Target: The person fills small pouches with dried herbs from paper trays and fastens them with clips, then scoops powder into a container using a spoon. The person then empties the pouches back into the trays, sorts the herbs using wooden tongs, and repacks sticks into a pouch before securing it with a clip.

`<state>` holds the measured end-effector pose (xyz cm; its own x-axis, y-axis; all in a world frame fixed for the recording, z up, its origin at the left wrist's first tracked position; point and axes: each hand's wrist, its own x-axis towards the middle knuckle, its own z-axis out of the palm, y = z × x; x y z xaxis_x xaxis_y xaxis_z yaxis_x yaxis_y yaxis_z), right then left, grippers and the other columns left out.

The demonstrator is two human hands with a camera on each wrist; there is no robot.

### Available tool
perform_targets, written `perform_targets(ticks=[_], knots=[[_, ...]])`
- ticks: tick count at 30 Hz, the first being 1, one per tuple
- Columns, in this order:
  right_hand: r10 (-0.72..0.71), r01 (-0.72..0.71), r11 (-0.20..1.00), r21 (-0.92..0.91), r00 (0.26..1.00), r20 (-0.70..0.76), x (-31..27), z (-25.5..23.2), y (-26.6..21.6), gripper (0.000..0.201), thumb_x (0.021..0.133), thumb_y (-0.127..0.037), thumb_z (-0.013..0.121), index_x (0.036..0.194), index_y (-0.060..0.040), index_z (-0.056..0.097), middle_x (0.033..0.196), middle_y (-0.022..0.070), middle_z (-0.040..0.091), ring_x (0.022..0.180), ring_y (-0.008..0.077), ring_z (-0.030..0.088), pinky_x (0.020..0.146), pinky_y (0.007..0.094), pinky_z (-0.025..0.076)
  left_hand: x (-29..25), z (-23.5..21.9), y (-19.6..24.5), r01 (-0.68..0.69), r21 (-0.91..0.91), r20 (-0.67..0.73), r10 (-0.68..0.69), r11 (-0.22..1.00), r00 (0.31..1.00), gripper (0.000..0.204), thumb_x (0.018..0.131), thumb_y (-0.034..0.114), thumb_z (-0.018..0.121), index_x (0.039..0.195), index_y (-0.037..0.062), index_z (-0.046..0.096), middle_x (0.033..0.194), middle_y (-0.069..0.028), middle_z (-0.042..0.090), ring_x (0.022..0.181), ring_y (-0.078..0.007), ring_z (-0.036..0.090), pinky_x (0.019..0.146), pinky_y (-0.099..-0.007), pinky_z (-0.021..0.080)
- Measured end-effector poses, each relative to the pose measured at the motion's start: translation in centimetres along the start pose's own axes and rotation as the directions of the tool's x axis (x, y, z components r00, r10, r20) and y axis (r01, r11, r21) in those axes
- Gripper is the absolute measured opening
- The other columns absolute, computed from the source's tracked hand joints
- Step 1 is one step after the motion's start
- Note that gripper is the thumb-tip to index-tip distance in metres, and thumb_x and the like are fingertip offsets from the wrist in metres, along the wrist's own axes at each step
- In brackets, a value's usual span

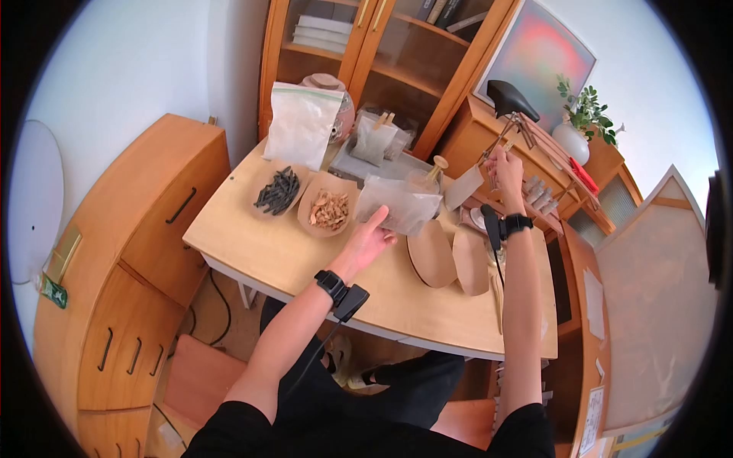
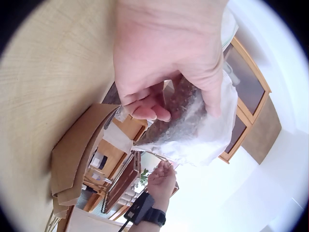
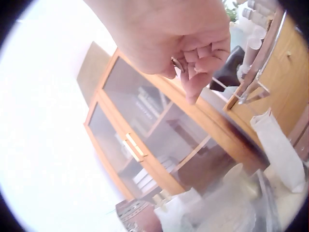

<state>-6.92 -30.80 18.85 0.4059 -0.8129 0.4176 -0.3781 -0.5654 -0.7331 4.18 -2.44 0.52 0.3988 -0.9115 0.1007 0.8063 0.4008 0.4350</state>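
Bag (image 2: 207, 137) pinched in left hand (image 2: 169, 53) shows brown filling (image 2: 181, 99) clearest in left-wrist view, near bowls (image 1: 334, 184) of dark sticks (image 1: 277, 191) and tan chips (image 1: 330, 210); right hand (image 1: 507, 175) curls, its hold unclear.

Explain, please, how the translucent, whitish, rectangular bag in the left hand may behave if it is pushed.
The bag would probably flex, since its thin wall looks creased. Its brown, loose-looking filling lies bunched near the left hand's grip, so that part is likely heavier. Its flattish rectangular shape suggests it should not roll readily.
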Motion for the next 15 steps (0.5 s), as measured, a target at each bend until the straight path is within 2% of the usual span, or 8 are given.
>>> perform_targets(ticks=[2,3,6,9,11,12,14,15], knots=[[-0.117,0.086,0.975,0.207,0.983,0.144,-3.6,0.0,-1.8,0.038,0.098,-0.033,0.053,0.093,0.0014,0.069,0.073,0.0086,0.068,0.058,0.011,0.06,0.053,0.0264,0.048,0.0,-0.3,-0.2,-0.008,0.012,-0.031,0.008,1.0,0.999,0.032,0.084,0.037,0.077,0.103,0.0186,0.06,0.095,0.0051,0.063,0.079,-0.0088,0.054,0.067,-0.0273,0.043],[-0.1,0.068,0.977,0.201,0.983,0.154,-5.9,0.1,-2.9,0.038,0.098,-0.033,0.053,0.093,0.0014,0.069,0.073,0.0086,0.068,0.058,0.011,0.06,0.053,0.0264,0.048,0.3,-0.7,-0.3,0.001,0.038,-0.02,0.0,0.999,1.0,0.032,0.085,0.039,0.075,0.105,0.0186,0.06,0.098,0.0046,0.064,0.081,-0.0091,0.054,0.067,-0.0272,0.042],[-0.387,0.351,0.922,0.163,0.863,0.326,-11.7,0.4,-5.4,0.028,0.097,-0.026,0.057,0.1,-0.0009,0.069,0.075,0.0042,0.064,0.069,0.01,0.057,0.061,0.0292,0.046,0.6,-1.2,-0.5,0.022,0.095,-0.011,-0.021,0.995,1.0,0.035,0.087,0.044,0.072,0.109,0.0191,0.06,0.102,0.0045,0.064,0.085,-0.0091,0.054,0.069,-0.027,0.041],[-0.424,0.404,0.904,0.138,0.813,0.398,-15.9,0.5,-7.5,0.024,0.097,-0.021,0.056,0.102,0.0003,0.067,0.085,0.004,0.067,0.07,0.0115,0.054,0.062,0.0258,0.044,0.9,-0.7,-0.4,0.019,0.119,-0.018,-0.017,0.993,1.0,0.036,0.087,0.045,0.07,0.11,0.0205,0.059,0.102,0.006,0.064,0.086,-0.0076,0.055,0.068,-0.0259,0.04],[-0.605,0.674,0.726,0.139,0.529,0.595,-17.9,1.2,-8.6,0.022,0.095,-0.019,0.06,0.101,0.0013,0.064,0.083,0.0114,0.063,0.068,0.0203,0.055,0.063,0.0312,0.045,0.7,-0.4,-0.3,0.017,0.111,-0.03,-0.014,0.994,0.999,0.034,0.087,0.045,0.071,0.109,0.0214,0.059,0.099,0.0072,0.064,0.085,-0.0065,0.055,0.067,-0.0251,0.04],[-0.602,0.668,0.731,0.14,0.535,0.592,-18.0,1.6,-8.4,0.022,0.095,-0.019,0.06,0.101,0.0013,0.064,0.083,0.0114,0.063,0.068,0.0203,0.055,0.063,0.0312,0.045,0.6,-0.2,-0.2,0.01,0.121,-0.018,-0.008,0.993,1.0,0.035,0.087,0.045,0.07,0.111,0.0217,0.059,0.101,0.0074,0.064,0.086,-0.0064,0.055,0.068,-0.0251,0.04],[-0.614,0.62,0.761,0.193,0.592,0.522,-17.3,2.6,-7.8,0.027,0.092,-0.018,0.063,0.082,0.0044,0.051,0.074,0.0194,0.049,0.068,0.0372,0.05,0.06,0.0413,0.041,0.6,-0.4,-0.2,0.004,0.135,-0.003,-0.003,0.991,1.0,0.036,0.087,0.044,0.07,0.114,0.022,0.058,0.102,0.0076,0.064,0.088,-0.0063,0.055,0.069,-0.0252,0.039],[-0.615,0.619,0.761,0.194,0.594,0.519,-16.9,2.7,-7.7,0.027,0.092,-0.018,0.063,0.082,0.0044,0.051,0.074,0.0194,0.049,0.068,0.0372,0.05,0.06,0.0413,0.041,0.6,-0.5,-0.2,-0.001,0.142,-0.005,0.002,0.99,1.0,0.037,0.088,0.043,0.07,0.116,0.0221,0.058,0.105,0.0072,0.064,0.09,-0.0065,0.055,0.071,-0.0262,0.039]])
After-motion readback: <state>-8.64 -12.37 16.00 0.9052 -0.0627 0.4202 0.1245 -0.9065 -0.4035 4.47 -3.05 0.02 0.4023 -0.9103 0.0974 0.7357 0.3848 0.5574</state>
